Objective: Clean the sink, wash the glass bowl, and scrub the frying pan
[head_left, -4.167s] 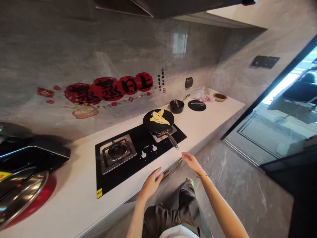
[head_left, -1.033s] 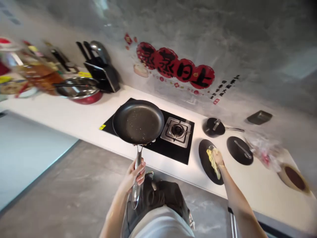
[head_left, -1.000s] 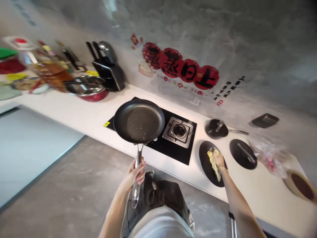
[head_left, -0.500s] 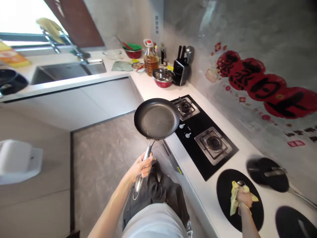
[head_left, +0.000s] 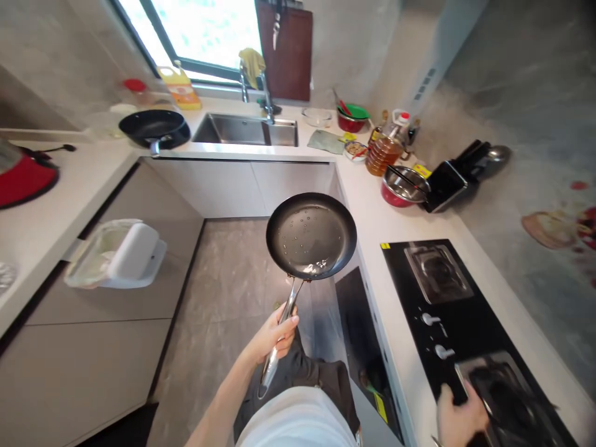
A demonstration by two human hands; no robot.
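My left hand [head_left: 274, 332] is closed round the steel handle of a black frying pan [head_left: 311, 234]. I hold the pan level above the floor, just left of the white counter [head_left: 386, 230]. Only oil droplets and a small wet patch show in it. My right hand [head_left: 459, 417] rests at the near edge of the black gas hob [head_left: 433, 292], by the near burner at the bottom right. That hand is blurred and partly cut off, so its fingers do not show clearly.
A sink [head_left: 244, 129] with a tap sits under the window. A second black pan [head_left: 153, 127] lies left of it. An oil bottle [head_left: 384, 149], a red-and-steel bowl [head_left: 403, 185] and a knife block [head_left: 449, 180] stand past the hob. A white bin [head_left: 121, 254] is on the left.
The view has swung left from the hob wall toward the sink. My left hand keeps the emptied pan. My right hand has left the yellow egg sheet on the black plate and come to the hob.
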